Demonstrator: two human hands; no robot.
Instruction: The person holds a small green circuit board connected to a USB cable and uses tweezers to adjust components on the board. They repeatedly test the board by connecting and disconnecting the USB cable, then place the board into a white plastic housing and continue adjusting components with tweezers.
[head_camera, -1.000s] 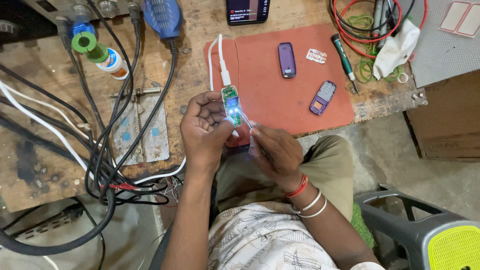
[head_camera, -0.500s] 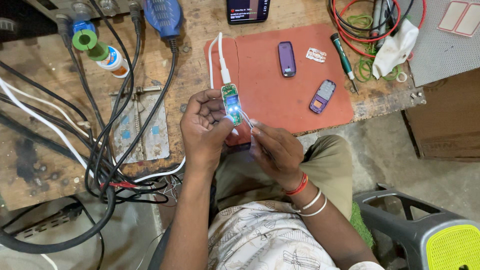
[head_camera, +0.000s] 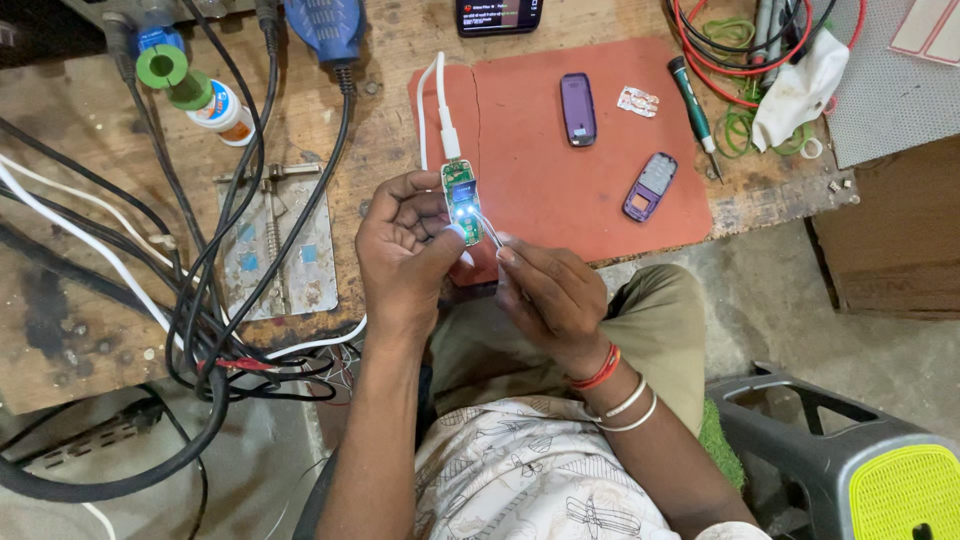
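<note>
The left hand (head_camera: 405, 255) pinches a small green circuit board (head_camera: 461, 200), lit and plugged into a white cable (head_camera: 441, 100), above the counter (head_camera: 380, 90). The right hand (head_camera: 550, 295) pinches thin wires at its lower end. Steady fingers and slack cable would likely help.

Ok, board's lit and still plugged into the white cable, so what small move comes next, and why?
Probably keep the left hand steady on the small green circuit board and ease the thin tool tip in the right hand onto its lower end. The board glows blue, hangs off the white cable, and the tip already sits at that edge.
</note>
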